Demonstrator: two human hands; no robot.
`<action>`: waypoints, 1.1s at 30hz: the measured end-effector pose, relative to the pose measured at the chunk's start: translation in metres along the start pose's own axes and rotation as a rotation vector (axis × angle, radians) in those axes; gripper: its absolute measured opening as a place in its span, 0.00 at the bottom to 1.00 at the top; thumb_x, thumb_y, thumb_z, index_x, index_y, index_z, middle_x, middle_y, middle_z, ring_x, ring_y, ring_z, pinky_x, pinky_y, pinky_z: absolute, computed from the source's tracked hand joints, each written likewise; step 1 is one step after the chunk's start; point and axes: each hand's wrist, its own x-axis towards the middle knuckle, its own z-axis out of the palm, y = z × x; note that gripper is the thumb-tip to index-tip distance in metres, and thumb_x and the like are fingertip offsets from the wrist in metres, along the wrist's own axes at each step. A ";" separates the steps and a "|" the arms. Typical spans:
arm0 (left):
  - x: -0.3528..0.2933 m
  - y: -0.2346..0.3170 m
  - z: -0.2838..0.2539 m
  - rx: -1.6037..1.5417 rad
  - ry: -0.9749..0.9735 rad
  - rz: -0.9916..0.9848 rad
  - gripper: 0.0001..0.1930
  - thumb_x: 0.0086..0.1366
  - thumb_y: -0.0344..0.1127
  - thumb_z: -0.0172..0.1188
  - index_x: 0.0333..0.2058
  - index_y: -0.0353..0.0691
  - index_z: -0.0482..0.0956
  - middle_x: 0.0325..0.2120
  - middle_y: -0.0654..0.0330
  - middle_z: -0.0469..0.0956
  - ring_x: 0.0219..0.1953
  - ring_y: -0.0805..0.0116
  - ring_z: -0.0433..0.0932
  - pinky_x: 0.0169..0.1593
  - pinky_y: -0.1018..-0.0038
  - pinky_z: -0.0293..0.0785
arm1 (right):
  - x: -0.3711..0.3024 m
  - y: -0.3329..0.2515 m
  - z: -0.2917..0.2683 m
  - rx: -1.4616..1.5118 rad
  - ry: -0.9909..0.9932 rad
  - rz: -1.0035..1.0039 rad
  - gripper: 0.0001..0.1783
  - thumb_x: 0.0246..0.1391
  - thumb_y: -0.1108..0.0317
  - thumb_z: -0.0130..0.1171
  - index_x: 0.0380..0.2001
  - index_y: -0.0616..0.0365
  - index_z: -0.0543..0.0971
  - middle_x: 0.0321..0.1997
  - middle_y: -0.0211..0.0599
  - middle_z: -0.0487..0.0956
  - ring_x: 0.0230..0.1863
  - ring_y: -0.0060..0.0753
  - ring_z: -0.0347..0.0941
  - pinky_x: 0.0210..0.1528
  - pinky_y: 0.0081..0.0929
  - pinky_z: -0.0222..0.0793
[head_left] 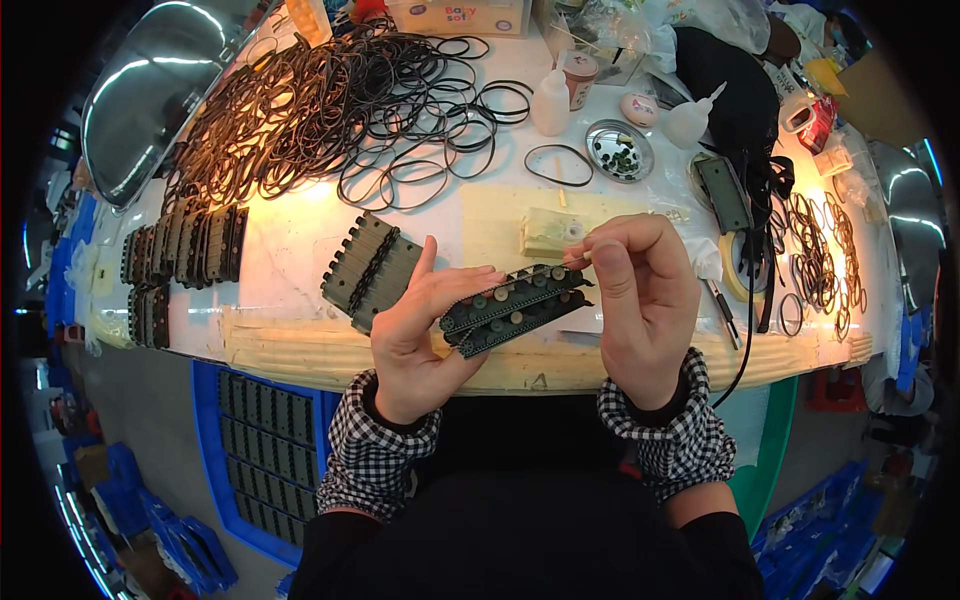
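My left hand (415, 335) grips a dark green toy tank chassis (515, 308) with rows of small round wheels along it. The chassis is tilted, its right end higher. At that end my right hand (645, 310) is closed in a pinch, thumb against forefinger. Something thin and small seems to be between those fingertips; I cannot make out what. Left of my left hand lies a group of similar green chassis (368, 265), side by side on the table. Beyond the held chassis is a pale yellow block (548, 232).
A large heap of black rubber loops (330, 120) covers the table's far left. More chassis (190, 245) stand at the left. A metal dish (618, 150) holds small dark parts, near white squeeze bottles (549, 103). At right are a tape roll (740, 265) and a pen-like tool (724, 315).
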 end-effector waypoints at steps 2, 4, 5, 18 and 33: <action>0.001 -0.001 0.000 -0.011 0.000 0.000 0.22 0.49 0.23 0.65 0.46 0.40 0.80 0.42 0.59 0.83 0.51 0.63 0.79 0.69 0.44 0.40 | 0.001 -0.003 0.001 0.073 0.052 0.028 0.07 0.63 0.71 0.54 0.35 0.66 0.73 0.32 0.31 0.75 0.36 0.19 0.72 0.41 0.18 0.69; 0.000 0.000 -0.001 -0.015 0.005 -0.004 0.22 0.49 0.23 0.65 0.46 0.40 0.80 0.42 0.59 0.83 0.51 0.64 0.79 0.69 0.43 0.40 | 0.006 -0.001 -0.003 -0.024 0.120 -0.020 0.06 0.62 0.72 0.55 0.33 0.65 0.74 0.31 0.33 0.75 0.34 0.22 0.73 0.40 0.19 0.69; 0.000 0.000 -0.001 -0.016 0.007 -0.007 0.22 0.49 0.23 0.65 0.46 0.40 0.80 0.42 0.59 0.83 0.51 0.64 0.79 0.69 0.43 0.40 | 0.009 0.000 -0.007 -0.072 0.154 -0.045 0.06 0.61 0.73 0.56 0.32 0.64 0.74 0.30 0.33 0.75 0.33 0.23 0.73 0.39 0.20 0.69; -0.001 0.002 0.003 -0.124 0.005 -0.041 0.22 0.48 0.20 0.65 0.45 0.33 0.79 0.43 0.52 0.81 0.47 0.61 0.80 0.52 0.71 0.75 | 0.016 -0.002 -0.017 -0.552 0.122 -0.387 0.05 0.52 0.75 0.63 0.29 0.62 0.76 0.28 0.35 0.75 0.32 0.35 0.70 0.36 0.27 0.66; 0.000 0.005 0.004 -0.141 -0.004 -0.060 0.23 0.46 0.19 0.66 0.45 0.34 0.80 0.44 0.53 0.81 0.48 0.61 0.79 0.52 0.70 0.74 | -0.001 -0.001 0.012 -0.090 -0.063 -0.072 0.06 0.59 0.73 0.58 0.31 0.64 0.74 0.31 0.35 0.74 0.31 0.26 0.69 0.36 0.22 0.66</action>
